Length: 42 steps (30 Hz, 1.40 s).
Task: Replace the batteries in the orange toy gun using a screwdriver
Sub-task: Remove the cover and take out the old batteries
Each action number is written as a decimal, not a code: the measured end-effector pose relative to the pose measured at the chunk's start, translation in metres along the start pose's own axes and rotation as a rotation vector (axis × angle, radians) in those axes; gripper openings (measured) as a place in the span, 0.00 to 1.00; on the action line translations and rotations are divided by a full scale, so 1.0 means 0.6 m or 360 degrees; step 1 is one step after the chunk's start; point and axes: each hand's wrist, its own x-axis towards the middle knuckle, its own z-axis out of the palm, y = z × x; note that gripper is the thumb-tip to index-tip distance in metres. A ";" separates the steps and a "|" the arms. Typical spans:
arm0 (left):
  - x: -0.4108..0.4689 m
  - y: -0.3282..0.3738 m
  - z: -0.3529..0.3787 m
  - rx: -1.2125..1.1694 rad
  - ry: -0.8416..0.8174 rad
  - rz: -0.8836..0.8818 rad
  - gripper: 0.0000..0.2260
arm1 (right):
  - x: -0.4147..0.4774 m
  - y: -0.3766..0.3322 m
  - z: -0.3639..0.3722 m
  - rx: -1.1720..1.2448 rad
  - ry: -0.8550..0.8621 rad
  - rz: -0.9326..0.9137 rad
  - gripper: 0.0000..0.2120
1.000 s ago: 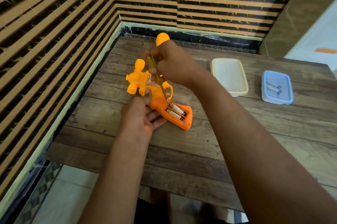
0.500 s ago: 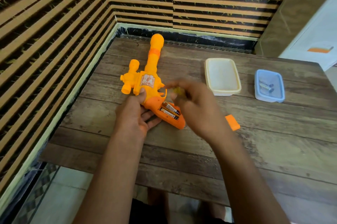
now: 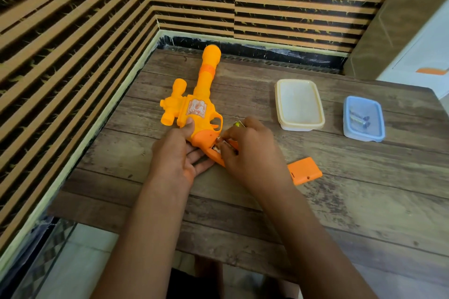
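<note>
The orange toy gun (image 3: 202, 104) lies flat on the wooden table (image 3: 364, 191), barrel pointing away from me. My left hand (image 3: 175, 160) grips its handle from the left, thumb on top of the body. My right hand (image 3: 250, 152) covers the open battery compartment in the handle, fingertips on the batteries (image 3: 218, 145) there. The yellow end of the screwdriver (image 3: 238, 124) pokes out of that same hand; its shaft is hidden. The removed orange battery cover (image 3: 305, 170) lies on the table just right of my right wrist.
A cream lidded container (image 3: 300, 104) stands right of the gun. Further right, a blue container (image 3: 363, 118) holds a few batteries. Striped walls close in the table's left and far sides. The near table edge runs under my forearms.
My right hand lifted the screwdriver tip out of the compartment, swung right, then came back down onto the batteries with the tool tucked in it. The battery cover came into view.
</note>
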 end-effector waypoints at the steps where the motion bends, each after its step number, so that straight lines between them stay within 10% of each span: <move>1: 0.000 0.000 0.000 0.0004 0.0003 0.0000 0.04 | 0.000 -0.001 0.002 -0.0058 0.0003 -0.0032 0.11; 11: 0.000 0.001 0.003 0.0018 0.0040 -0.0009 0.03 | 0.027 0.040 -0.004 0.0222 0.0508 -0.0247 0.07; 26: -0.003 -0.001 0.005 -0.0007 0.0095 -0.0013 0.12 | 0.048 0.075 0.008 -0.0178 0.0108 -0.0263 0.08; 42: -0.001 0.001 0.004 -0.0001 0.0111 -0.0028 0.11 | 0.030 0.064 -0.034 0.0590 0.0282 -0.0482 0.24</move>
